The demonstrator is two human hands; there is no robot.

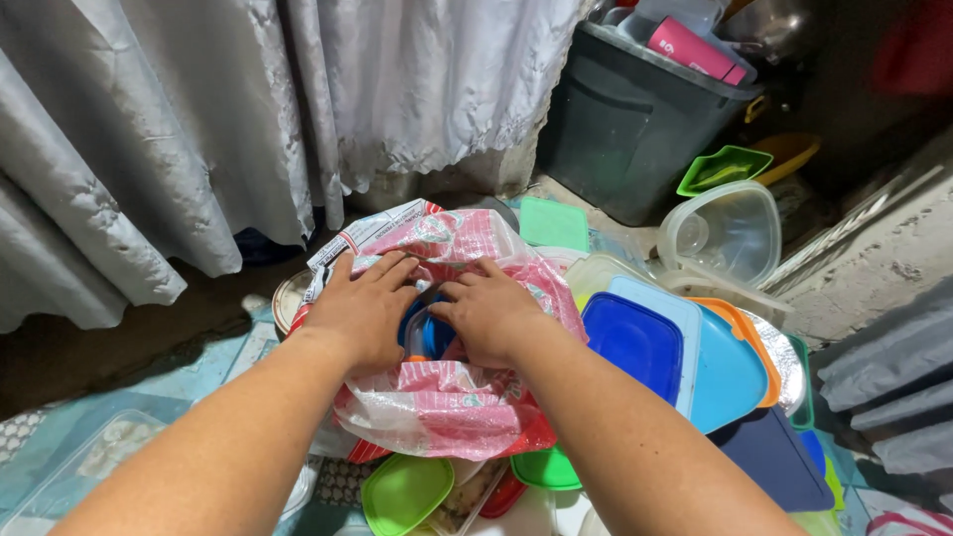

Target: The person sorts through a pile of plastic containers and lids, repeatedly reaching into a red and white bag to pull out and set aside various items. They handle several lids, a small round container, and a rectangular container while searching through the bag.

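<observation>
Now both hands press on the pink bag (447, 397): left hand (362, 308) and right hand (486, 313) lie flat, fingers spread, flanking the blue lid (427, 335) showing between them at its mouth.

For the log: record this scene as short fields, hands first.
left hand: flat on the pink plastic bag, at its opening
right hand: on the bag's opening, beside the left
inside bag: blue container, partly hidden
right of bag: stacked blue lids, clear tub
in front: green lids
behind: grey bin, white curtain
</observation>
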